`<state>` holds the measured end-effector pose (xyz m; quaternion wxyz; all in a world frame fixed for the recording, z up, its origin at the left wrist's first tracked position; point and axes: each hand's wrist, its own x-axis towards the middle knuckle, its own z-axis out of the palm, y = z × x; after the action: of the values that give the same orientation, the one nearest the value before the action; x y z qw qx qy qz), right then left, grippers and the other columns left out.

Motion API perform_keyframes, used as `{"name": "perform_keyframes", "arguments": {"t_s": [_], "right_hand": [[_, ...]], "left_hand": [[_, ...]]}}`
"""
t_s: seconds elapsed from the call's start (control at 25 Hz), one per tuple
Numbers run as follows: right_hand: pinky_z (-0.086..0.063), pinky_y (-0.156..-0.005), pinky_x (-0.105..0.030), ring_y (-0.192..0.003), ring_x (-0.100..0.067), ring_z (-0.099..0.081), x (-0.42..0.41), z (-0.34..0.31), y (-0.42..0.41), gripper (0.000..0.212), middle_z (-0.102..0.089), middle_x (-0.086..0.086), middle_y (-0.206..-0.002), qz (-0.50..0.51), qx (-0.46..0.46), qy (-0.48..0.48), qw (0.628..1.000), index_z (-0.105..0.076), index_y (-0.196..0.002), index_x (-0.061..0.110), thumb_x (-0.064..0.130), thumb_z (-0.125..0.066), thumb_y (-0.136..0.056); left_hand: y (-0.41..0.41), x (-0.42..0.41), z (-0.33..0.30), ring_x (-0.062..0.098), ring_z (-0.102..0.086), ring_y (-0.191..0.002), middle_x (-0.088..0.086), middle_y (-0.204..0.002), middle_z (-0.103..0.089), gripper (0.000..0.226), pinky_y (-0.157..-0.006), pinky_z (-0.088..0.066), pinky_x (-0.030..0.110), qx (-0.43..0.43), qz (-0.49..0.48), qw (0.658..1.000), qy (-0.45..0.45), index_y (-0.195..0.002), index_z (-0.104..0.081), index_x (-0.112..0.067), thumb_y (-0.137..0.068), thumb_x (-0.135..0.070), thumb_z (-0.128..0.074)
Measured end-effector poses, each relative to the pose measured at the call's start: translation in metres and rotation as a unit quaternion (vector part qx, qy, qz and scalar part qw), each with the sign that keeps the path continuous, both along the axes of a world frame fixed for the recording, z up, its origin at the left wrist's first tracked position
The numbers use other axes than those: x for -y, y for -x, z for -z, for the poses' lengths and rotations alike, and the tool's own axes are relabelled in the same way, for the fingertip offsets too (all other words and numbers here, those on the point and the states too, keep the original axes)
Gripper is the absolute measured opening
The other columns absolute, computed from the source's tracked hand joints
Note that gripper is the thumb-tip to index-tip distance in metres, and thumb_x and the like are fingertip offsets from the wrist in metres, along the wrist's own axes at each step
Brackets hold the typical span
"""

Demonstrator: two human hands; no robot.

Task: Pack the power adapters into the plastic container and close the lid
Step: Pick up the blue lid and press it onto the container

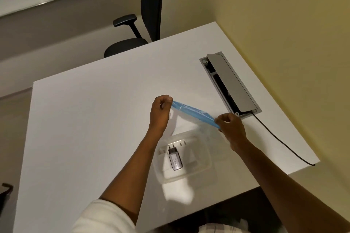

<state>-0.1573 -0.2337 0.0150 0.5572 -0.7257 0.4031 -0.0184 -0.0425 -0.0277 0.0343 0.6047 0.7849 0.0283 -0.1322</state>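
A clear plastic container [205, 164] sits open on the white table [85, 128]. Inside it lies one grey power adapter [175, 159] with a black plug end pointing away from me. Above the container I hold its lid [193, 112], clear with a blue rim, tilted up on edge. My left hand [161, 113] pinches the lid's left end and my right hand [231, 128] pinches its right end. The lid is off the container, apart from its rim.
A grey cable box [232, 85] with a raised flap is set into the table at the right. A black cable [284, 143] runs from it to the table's right edge. A black office chair [140, 30] stands beyond the far edge.
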Motion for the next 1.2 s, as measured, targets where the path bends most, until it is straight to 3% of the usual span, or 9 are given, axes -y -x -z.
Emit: {"name": "perform_keyframes", "arguments": {"t_s": [0.12,0.2,0.28,0.4,0.52,0.68,0.88,1.0,1.2], "right_hand": [[-0.045,-0.057,-0.022,-0.084,-0.017,-0.064,-0.024,-0.002,0.024,0.019,-0.066,0.001,-0.097,-0.045,-0.006,0.056,0.997,-0.064,-0.090,0.021,0.022,-0.074,-0.075],[-0.050,-0.064,-0.028,-0.088,-0.022,-0.065,-0.038,-0.001,0.039,0.027,-0.066,-0.004,-0.104,-0.073,0.004,0.082,0.994,-0.063,-0.097,0.018,0.017,-0.076,-0.073],[-0.057,-0.071,-0.037,-0.092,-0.027,-0.065,-0.050,-0.001,0.051,0.034,-0.063,-0.009,-0.110,-0.100,0.024,0.113,0.988,-0.061,-0.102,0.014,0.011,-0.077,-0.072],[-0.059,-0.072,-0.038,-0.098,-0.029,-0.061,-0.062,0.002,0.067,0.041,-0.059,-0.012,-0.115,-0.147,0.050,0.157,0.975,-0.058,-0.107,0.011,0.006,-0.078,-0.072],[-0.058,-0.081,-0.038,-0.106,-0.030,-0.060,-0.071,0.009,0.083,0.045,-0.061,-0.013,-0.118,-0.187,0.043,0.170,0.967,-0.055,-0.113,0.011,0.004,-0.076,-0.074],[-0.051,-0.099,-0.047,-0.120,-0.031,-0.055,-0.077,0.015,0.097,0.052,-0.058,-0.014,-0.129,-0.218,0.024,0.149,0.964,-0.052,-0.126,0.013,0.003,-0.071,-0.079],[-0.040,-0.110,-0.047,-0.130,-0.030,-0.046,-0.082,0.019,0.099,0.056,-0.050,-0.014,-0.140,-0.242,0.000,0.156,0.958,-0.049,-0.136,0.009,0.003,-0.067,-0.083],[-0.032,-0.115,-0.044,-0.138,-0.028,-0.037,-0.084,0.021,0.095,0.058,-0.043,-0.014,-0.146,-0.272,-0.024,0.172,0.946,-0.045,-0.140,0.010,0.008,-0.064,-0.086],[-0.037,-0.111,-0.046,-0.136,-0.030,-0.037,-0.084,0.025,0.090,0.060,-0.039,-0.013,-0.147,-0.300,-0.047,0.183,0.935,-0.042,-0.141,0.013,0.011,-0.064,-0.086]], "left_hand": [[0.032,-0.029,0.003,-0.005,-0.058,-0.104,-0.012,-0.121,-0.060,0.030,-0.082,-0.047,0.008,-0.029,0.003,0.999,0.035,-0.128,-0.058,-0.021,-0.100,-0.030,-0.056],[0.054,-0.046,0.007,0.000,-0.058,-0.109,-0.011,-0.128,-0.056,0.035,-0.080,-0.047,0.004,-0.045,0.013,0.998,0.040,-0.131,-0.054,-0.026,-0.097,-0.015,-0.057],[0.075,-0.061,0.013,0.010,-0.050,-0.128,-0.009,-0.143,-0.047,0.054,-0.091,-0.045,0.004,-0.048,0.057,0.997,0.003,-0.137,-0.047,-0.029,-0.092,-0.002,-0.057],[0.106,-0.079,0.023,0.018,-0.028,-0.150,0.000,-0.163,-0.027,0.076,-0.123,-0.031,0.038,-0.038,0.105,0.992,-0.054,-0.155,-0.027,-0.023,-0.088,-0.001,-0.055],[0.134,-0.087,0.038,0.026,-0.017,-0.155,0.009,-0.164,-0.022,0.083,-0.125,-0.023,0.051,0.010,0.121,0.990,-0.067,-0.158,-0.019,-0.016,-0.084,-0.032,-0.054],[0.160,-0.079,0.052,0.033,-0.017,-0.154,0.011,-0.160,-0.029,0.101,-0.122,-0.027,0.057,0.047,0.094,0.991,-0.084,-0.155,-0.025,-0.013,-0.081,-0.079,-0.039],[0.174,-0.073,0.070,0.019,-0.002,-0.158,0.006,-0.168,-0.018,0.100,-0.128,-0.013,0.047,0.075,0.051,0.982,-0.163,-0.158,-0.021,-0.009,-0.087,-0.080,-0.021],[0.176,-0.072,0.076,0.024,-0.010,-0.157,0.010,-0.166,-0.023,0.095,-0.127,-0.018,0.045,0.074,0.024,0.980,-0.182,-0.157,-0.023,-0.006,-0.090,-0.074,-0.023],[0.173,-0.073,0.087,0.034,-0.027,-0.149,0.016,-0.157,-0.032,0.064,-0.117,-0.037,0.050,0.065,0.027,0.978,-0.196,-0.154,-0.028,-0.005,-0.101,-0.038,-0.044]]}}
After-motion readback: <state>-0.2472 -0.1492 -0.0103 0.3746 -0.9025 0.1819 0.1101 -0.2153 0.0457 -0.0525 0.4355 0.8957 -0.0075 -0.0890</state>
